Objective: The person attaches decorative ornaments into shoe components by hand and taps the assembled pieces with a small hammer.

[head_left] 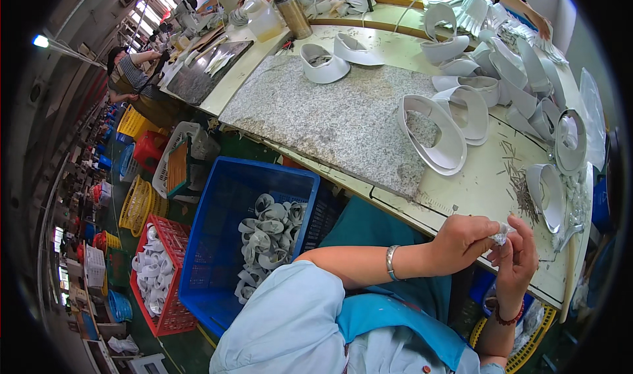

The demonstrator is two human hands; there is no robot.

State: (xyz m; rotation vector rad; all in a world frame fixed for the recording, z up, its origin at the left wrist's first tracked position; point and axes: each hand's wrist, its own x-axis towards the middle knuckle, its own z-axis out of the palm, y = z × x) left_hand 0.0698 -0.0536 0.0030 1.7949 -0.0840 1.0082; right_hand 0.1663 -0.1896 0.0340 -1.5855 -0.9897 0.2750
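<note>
Over the table's near right edge, my left hand (461,243) and my right hand (518,258) meet, fingers closed together on a small whitish, translucent crumpled piece (502,233); its exact kind is not clear. The left hand pinches it from one side, the right from the other. Just beyond them a white shirt collar (546,192), curled into a ring, stands on the table (455,188). Beside it lie scattered thin metal pins (519,181) and a heap of clear plastic bits (575,206). Another ring-shaped collar (435,156) rests partly on the grey stone slab (336,117).
More collars pile up at the far right, with two (325,64) on the slab's far side. A co-worker's arm (514,4) reaches over white pieces at the back. Left of me stand a blue crate (198,255) and a red basket (178,295), both holding collars.
</note>
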